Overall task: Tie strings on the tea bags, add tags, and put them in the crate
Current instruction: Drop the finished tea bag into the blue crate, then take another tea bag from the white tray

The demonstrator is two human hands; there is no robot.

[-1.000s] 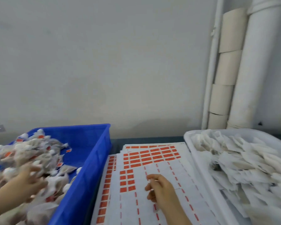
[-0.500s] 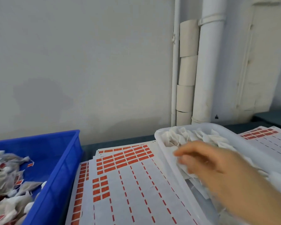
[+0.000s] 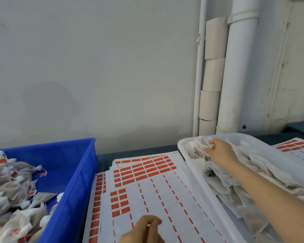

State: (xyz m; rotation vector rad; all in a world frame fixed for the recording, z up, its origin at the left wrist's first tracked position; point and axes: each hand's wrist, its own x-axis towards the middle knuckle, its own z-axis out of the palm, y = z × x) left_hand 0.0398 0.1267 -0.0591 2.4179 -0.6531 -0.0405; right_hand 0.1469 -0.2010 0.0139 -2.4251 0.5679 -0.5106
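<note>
Well, the dark table [image 3: 104, 158] is nearly covered. On the left sits a blue crate [image 3: 77, 172] of finished tea bags [image 3: 16, 190], gathered at the neck and carrying red tags. On the right is a white tray [image 3: 261, 137] heaped with loose tea bags [image 3: 270, 172]. Tag sheets [image 3: 165, 199] lie between the two, with most of their red tags already peeled off.

The right hand [image 3: 221, 153] reaches into the tray's far left corner, its grip closed to a pinch on one tea bag [image 3: 204, 144], a limp, crumpled pouch of thin white mesh. I'd say the trick is to lift that single bag by its edge, slowly, so frayed neighbours don't drag out with it.

The left hand [image 3: 144, 230] hovers low over the sheets, fingertips pressed to thumb; whether that grip holds anything I cannot tell.
</note>
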